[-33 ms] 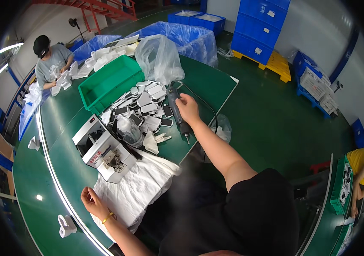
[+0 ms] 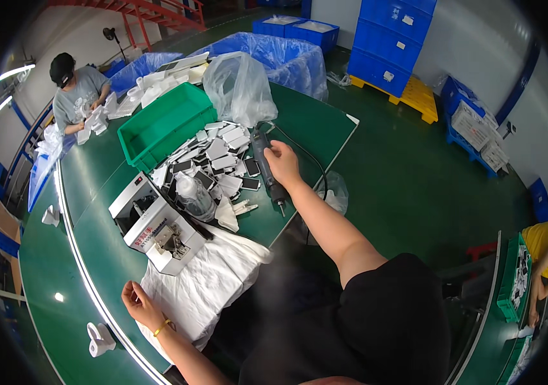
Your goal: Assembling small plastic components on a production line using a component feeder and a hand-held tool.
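Note:
My right hand point(image 2: 282, 163) is closed round a dark electric screwdriver point(image 2: 262, 155), its bit pointing toward me at the table's right edge. My left hand point(image 2: 142, 305), loosely curled with nothing visible in it, rests beside a white cloth point(image 2: 206, 282). On that cloth's far end stands a white and black screw feeder point(image 2: 158, 228). Beyond it lies a pile of small white and black flat pieces point(image 2: 219, 157). A clear plastic bottle point(image 2: 195, 197) stands between feeder and pile, next to white gloves or cloth scraps point(image 2: 228, 215).
Behind the pile are a green bin point(image 2: 134, 144) and a clear plastic bag point(image 2: 239, 90). White curved parts point(image 2: 101, 340) stand at the left, past a bright strip. A person point(image 2: 80, 93) works at the far left; another in yellow point(image 2: 547, 253) at the right. Blue crates point(image 2: 389, 45) are stacked behind.

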Available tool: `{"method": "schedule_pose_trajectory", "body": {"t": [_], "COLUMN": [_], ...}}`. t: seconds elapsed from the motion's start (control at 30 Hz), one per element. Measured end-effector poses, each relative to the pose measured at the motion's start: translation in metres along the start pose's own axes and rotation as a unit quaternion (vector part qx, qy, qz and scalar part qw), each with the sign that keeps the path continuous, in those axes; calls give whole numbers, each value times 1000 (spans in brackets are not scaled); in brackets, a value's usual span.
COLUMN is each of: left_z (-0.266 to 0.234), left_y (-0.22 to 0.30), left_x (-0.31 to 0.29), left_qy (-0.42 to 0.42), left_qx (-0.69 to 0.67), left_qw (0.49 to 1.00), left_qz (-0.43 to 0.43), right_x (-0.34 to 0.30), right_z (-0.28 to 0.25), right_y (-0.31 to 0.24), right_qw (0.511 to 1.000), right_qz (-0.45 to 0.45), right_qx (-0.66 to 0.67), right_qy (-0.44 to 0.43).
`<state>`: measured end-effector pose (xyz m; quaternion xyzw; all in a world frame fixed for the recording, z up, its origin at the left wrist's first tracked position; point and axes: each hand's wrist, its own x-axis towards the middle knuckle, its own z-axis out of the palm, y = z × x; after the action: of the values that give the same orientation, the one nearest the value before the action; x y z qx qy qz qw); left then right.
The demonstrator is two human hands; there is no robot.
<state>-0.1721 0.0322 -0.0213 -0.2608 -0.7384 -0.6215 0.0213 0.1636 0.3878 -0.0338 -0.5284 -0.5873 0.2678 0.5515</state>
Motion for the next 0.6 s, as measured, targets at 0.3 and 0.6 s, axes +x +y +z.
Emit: {"method": "schedule_pose_trajectory", "body": {"t": [0.3,0.6], "left_z": [-1,-3], "left_y": [-7,-6], "left_x": [3,2], "left_qy": [-8,-11], "left_qx": [28,12], "left_qw": [1000,1000], "left_qz": [-6,-1], "right_x": [3,1], "right_z": [2,3], "right_y": [6,2], "right_qw": [1000,1000], "right_qz": [-4,-3], "right_qx": [-5,6], "right_qy": [-3,-6]}}
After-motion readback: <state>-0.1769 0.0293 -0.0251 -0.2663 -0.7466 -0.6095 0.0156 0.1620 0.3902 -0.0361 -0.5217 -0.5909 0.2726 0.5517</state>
